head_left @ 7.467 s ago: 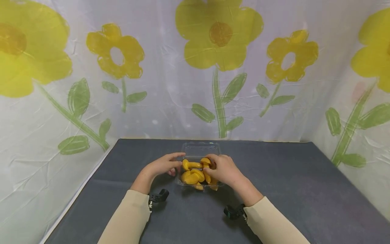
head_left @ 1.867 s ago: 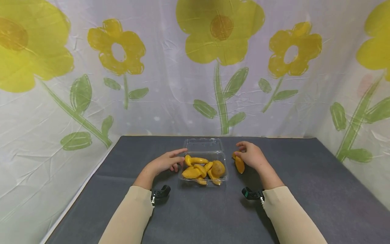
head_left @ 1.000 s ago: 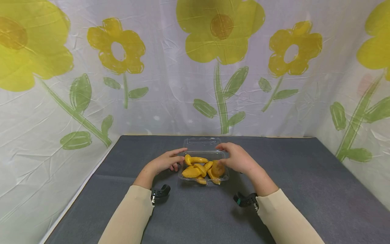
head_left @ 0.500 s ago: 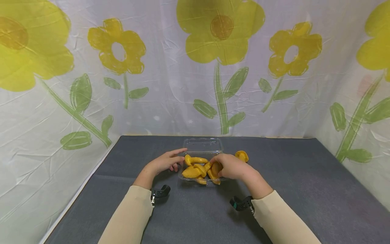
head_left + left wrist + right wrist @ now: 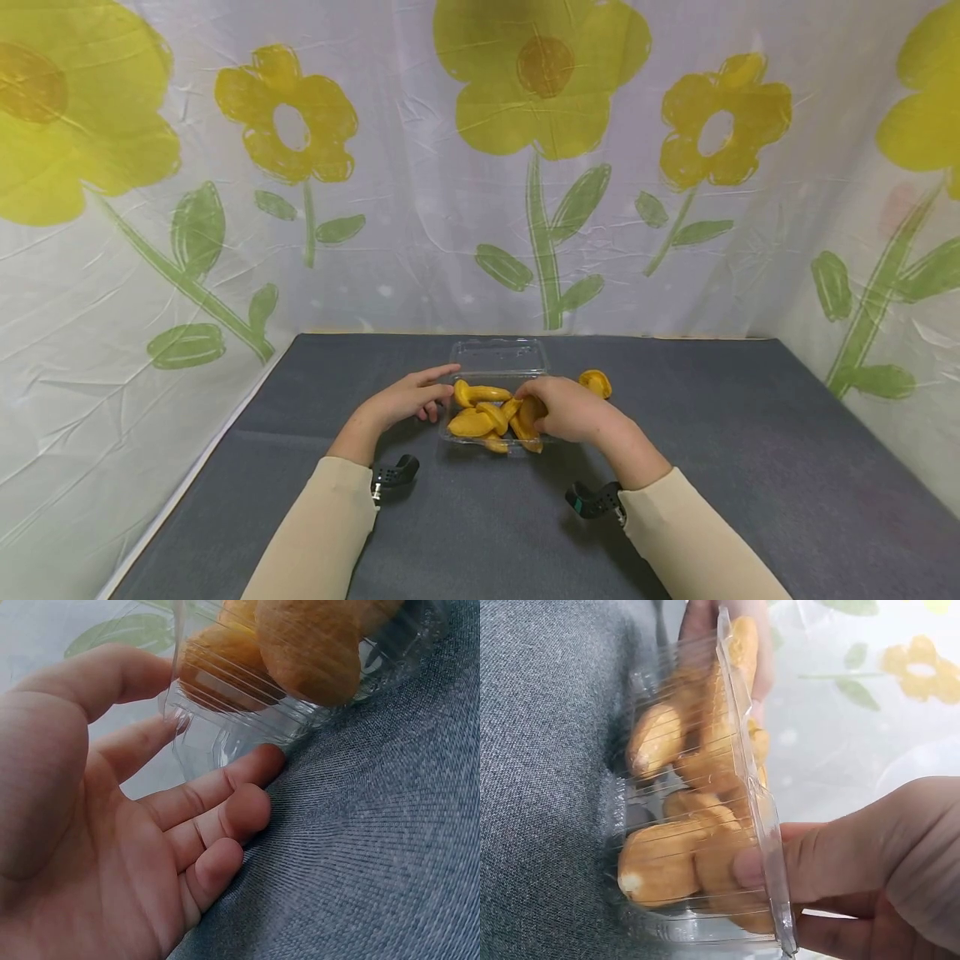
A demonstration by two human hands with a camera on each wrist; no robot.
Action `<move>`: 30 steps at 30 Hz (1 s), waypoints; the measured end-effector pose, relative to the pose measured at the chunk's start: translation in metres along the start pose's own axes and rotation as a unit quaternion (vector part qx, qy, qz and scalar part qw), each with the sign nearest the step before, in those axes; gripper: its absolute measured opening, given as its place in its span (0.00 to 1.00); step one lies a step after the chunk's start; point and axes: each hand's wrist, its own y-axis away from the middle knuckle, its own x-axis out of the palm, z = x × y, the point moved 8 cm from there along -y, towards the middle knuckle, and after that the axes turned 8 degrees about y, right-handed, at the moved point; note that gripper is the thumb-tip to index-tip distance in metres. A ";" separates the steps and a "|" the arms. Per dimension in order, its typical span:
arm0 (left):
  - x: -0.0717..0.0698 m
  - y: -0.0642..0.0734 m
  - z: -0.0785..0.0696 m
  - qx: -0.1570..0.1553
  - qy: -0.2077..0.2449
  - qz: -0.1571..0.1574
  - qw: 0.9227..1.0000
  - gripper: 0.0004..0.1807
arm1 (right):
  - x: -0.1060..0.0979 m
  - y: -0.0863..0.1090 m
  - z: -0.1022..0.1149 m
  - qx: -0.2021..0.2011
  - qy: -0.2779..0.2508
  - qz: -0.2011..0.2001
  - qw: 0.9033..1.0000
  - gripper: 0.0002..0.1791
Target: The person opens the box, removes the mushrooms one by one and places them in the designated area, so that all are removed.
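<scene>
A clear plastic clamshell box (image 5: 498,443) stands on the dark table with its lid (image 5: 498,357) folded back. Several yellow mushrooms (image 5: 483,393) lie in it. From above, my right hand (image 5: 566,408) reaches in at the right end and holds a mushroom (image 5: 531,412) there between thumb and fingers, seen through the wall in the right wrist view. My left hand (image 5: 402,400) steadies the box's left side with its fingertips, its lower fingers loosely bent. Outside the box, to the right, another mushroom (image 5: 596,383) lies on the table, partly behind my right hand.
The grey-blue tabletop (image 5: 675,433) extends on both sides of the box. A white curtain (image 5: 420,208) printed with yellow flowers rises along its back and sides. Black wristbands (image 5: 592,500) sit at both wrists.
My right hand has laid one mushroom on the table to the right, then moved back left into the box and taken hold of another. My left hand has stayed at the box.
</scene>
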 end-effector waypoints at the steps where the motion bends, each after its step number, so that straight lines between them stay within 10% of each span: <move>1: 0.000 0.000 0.000 0.000 0.000 0.000 1.000 0.32 | 0.000 0.000 0.000 -0.003 0.001 -0.001 1.000 0.26; 30: -0.002 -0.001 0.002 -0.003 -0.001 -0.006 1.000 0.31 | -0.038 0.018 0.010 -0.026 0.002 -0.084 0.996 0.21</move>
